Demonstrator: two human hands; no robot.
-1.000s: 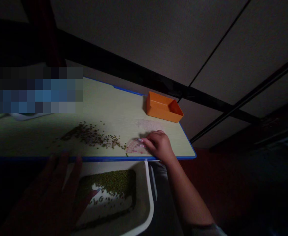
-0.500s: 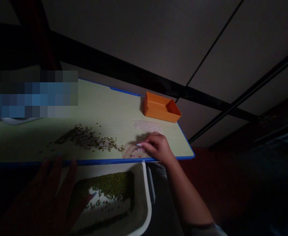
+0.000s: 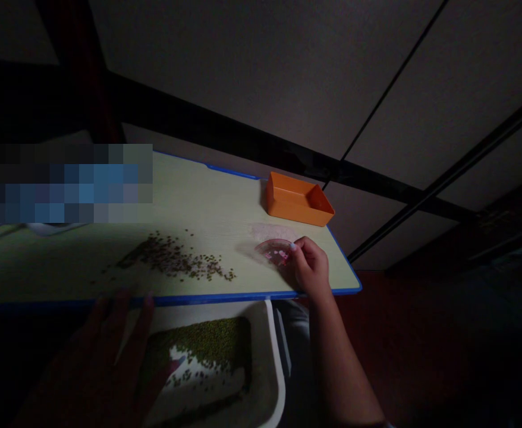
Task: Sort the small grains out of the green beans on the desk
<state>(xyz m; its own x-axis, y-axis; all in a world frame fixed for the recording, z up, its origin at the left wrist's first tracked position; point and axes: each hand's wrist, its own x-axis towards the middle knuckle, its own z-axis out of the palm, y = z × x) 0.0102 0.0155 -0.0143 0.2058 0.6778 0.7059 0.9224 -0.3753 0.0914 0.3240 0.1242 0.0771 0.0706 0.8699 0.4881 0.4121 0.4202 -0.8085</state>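
Note:
A clear protractor with pink markings is pinched between the thumb and fingers of my right hand, tilted up just above the table. To its left lies a scattered heap of green beans mixed with small paler bits. Below the table edge is a white plastic container holding many small green beans. My left hand, dark in shadow, spreads over the container's left side. Its fingertips reach the table edge and its thumb is over the inside; whether it grips the wall is hidden.
An orange open box stands at the back right of the pale table, which has a blue edge. A whitish grainy patch lies in front of the box. Cabinet panels rise behind. The left back is blurred out.
My right hand has lifted the protractor off the tabletop near the front edge and tilted it up, moving slightly right. My left hand keeps its place at the container; the view has shifted a little.

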